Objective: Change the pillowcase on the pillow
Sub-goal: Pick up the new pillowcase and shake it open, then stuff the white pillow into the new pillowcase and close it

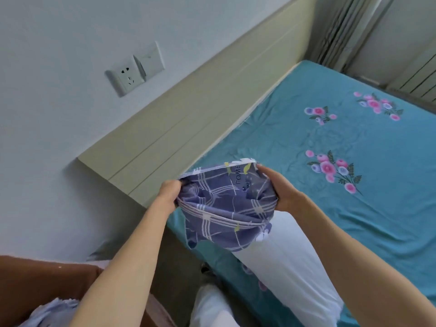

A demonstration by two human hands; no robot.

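At the near edge of the bed, in the head view, a blue checked pillowcase (pixel 226 201) is held bunched over the far end of a white pillow (pixel 283 267). The pillow lies lengthwise on the teal sheet (pixel 354 208), its near end reaching towards the bottom of the frame. Only the far end of the pillow is covered by the pillowcase; the remaining white length is exposed. The fabric is gathered in folds, with a banded hem running across the front of the bundle.

The left side of the gathered fabric is gripped by the left hand (pixel 168 193), fingers curled into the cloth. The right side is gripped by the right hand (pixel 278 187), thumb on top and fingers wrapped beneath the bundle. Both forearms are extended from the bottom of the frame.

The teal sheet is printed with pink flower sprays. A beige headboard (pixel 188 128) is set along the white wall, on which a socket (pixel 125 77) and a switch plate (pixel 151 59) are mounted. A radiator (pixel 339 27) is seen in the upper right corner.
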